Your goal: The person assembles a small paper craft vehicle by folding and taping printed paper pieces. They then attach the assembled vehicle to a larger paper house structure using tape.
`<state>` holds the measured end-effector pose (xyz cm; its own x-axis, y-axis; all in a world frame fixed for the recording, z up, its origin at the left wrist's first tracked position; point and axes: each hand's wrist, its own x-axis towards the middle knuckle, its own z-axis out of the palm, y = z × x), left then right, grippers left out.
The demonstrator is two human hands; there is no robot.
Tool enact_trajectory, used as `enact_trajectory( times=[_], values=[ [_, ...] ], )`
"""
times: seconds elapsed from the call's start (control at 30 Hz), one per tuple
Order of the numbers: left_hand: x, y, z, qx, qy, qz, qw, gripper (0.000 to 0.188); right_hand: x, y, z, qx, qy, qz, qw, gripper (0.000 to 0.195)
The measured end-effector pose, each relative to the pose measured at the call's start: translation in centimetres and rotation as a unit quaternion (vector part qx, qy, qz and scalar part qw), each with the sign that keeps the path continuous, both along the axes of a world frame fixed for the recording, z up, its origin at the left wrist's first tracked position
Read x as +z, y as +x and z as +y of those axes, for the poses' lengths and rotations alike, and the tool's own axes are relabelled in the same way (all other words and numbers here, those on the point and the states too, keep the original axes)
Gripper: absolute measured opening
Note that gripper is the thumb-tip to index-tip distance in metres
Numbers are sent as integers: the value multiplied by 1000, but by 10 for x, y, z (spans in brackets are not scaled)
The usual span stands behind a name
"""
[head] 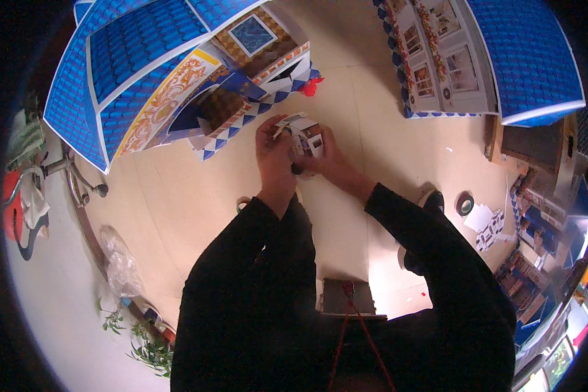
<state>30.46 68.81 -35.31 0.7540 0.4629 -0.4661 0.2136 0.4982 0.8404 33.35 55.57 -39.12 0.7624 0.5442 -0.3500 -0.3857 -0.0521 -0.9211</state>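
Observation:
Both of my hands hold one small printed paper piece (pixel 305 137) with window-like pictures and white edges, in front of me over the floor. My left hand (pixel 276 152) grips its left side, and my right hand (pixel 326 153) holds it from the right. A small dark thing shows beneath the piece, too hidden to name. Beyond my hands stands a model building with a blue tiled roof (pixel 147 49), a gold-patterned front and a blue-and-white checked base. A red bow-like thing (pixel 311 86) lies at its corner.
Another blue-roofed model (pixel 524 54) stands at the upper right. A tape roll (pixel 465 204) and printed paper cutouts (pixel 490 230) lie on the floor at right. At left are a metal-legged stand (pixel 73 176), clear plastic wrapping (pixel 120 267) and green plants (pixel 152 348).

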Motion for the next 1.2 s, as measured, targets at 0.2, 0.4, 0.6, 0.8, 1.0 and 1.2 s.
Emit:
enact_trajectory(
  times=[0.2, 0.4, 0.6, 0.8, 1.0, 1.2],
  values=[
    [-15, -2, -1, -90, 311, -17, 946, 38, 0, 18, -42, 44, -262, -181, 947, 60],
    [20, 43, 10, -233, 540, -81, 805, 38, -32, 23, -103, 7, -546, -467, 695, 62],
    [42, 65, 15, -190, 667, -53, 719, 41, -35, 39, -89, -44, -358, -398, 844, 50],
    [50, 85, 39, -224, 823, -95, 513, 45, -50, 58, -65, -81, -200, -259, 942, 31],
    [52, 95, 29, -266, 806, -34, 527, 43, -54, 64, -50, -106, -180, -220, 953, 20],
    [15, 77, 13, -307, 734, -70, 602, 42, -55, 77, -31, -69, -198, -187, 960, 18]
  ],
)
